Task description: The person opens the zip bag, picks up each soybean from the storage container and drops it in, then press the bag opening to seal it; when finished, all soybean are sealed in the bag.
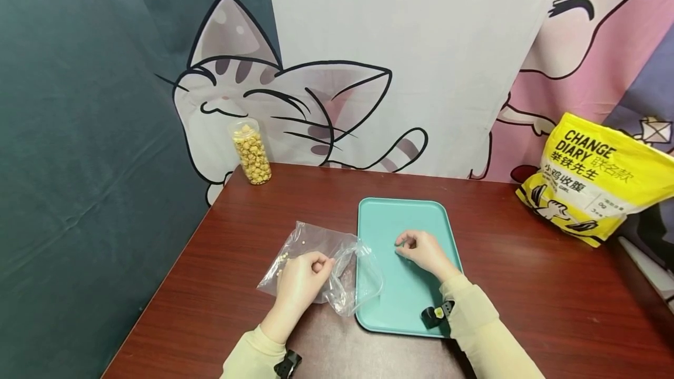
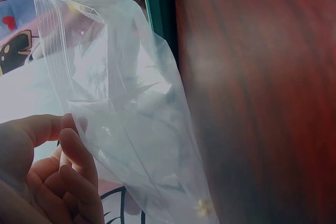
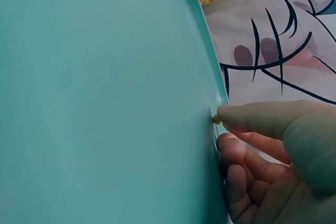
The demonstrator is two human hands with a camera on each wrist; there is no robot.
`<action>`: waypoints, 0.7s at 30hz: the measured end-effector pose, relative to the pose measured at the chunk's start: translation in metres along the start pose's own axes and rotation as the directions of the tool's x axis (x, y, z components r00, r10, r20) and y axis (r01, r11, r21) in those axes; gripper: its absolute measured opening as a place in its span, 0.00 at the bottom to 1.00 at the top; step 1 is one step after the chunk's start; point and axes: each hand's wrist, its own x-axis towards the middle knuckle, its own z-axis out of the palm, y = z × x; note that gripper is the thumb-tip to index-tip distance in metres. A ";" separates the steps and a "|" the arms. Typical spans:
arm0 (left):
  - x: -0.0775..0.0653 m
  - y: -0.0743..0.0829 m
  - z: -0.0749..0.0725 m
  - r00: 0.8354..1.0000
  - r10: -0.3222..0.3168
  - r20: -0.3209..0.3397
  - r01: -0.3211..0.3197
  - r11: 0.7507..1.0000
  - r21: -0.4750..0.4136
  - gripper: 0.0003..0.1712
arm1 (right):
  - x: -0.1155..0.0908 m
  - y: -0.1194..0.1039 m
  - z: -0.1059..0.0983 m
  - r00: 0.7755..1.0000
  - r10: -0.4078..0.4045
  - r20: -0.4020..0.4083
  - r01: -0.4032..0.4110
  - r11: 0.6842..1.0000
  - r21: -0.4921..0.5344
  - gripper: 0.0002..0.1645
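My left hand (image 1: 302, 278) pinches the edge of a clear zip bag (image 2: 142, 129) between thumb and forefinger. Several small pale-yellow pieces (image 1: 283, 257) lie in the bag toward its far left end; one piece (image 2: 203, 207) shows low in the left wrist view. The bag's mouth side overlaps a teal tray (image 1: 405, 303). Over that tray my right hand (image 1: 425, 251) has thumb and forefinger brought together at a small yellowish piece (image 3: 216, 119), right at the tray surface. The thumb hides part of the forefinger, and the piece's exact kind is too small to tell.
At the table's back left stands a clear tub of popcorn (image 1: 253, 157). A large yellow printed pouch (image 1: 595, 177) stands at the back right. Behind the brown table (image 1: 505, 285) hangs a cat-print cloth (image 1: 368, 28).
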 end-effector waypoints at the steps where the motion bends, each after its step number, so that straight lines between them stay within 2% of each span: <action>1: 0.000 0.000 0.000 1.000 0.000 0.000 0.000 1.000 0.002 0.07 | 0.001 0.000 0.000 1.000 0.002 0.000 -0.002 1.000 -0.004 0.03; 10: -0.001 0.001 -0.001 1.000 0.015 0.007 -0.015 1.000 0.001 0.06 | 0.001 0.001 -0.001 1.000 0.026 0.007 -0.026 1.000 -0.010 0.03; 21: -0.001 0.003 0.000 1.000 -0.013 0.015 0.013 1.000 -0.001 0.06 | -0.005 0.000 -0.003 1.000 -0.023 -0.008 0.024 0.999 0.029 0.05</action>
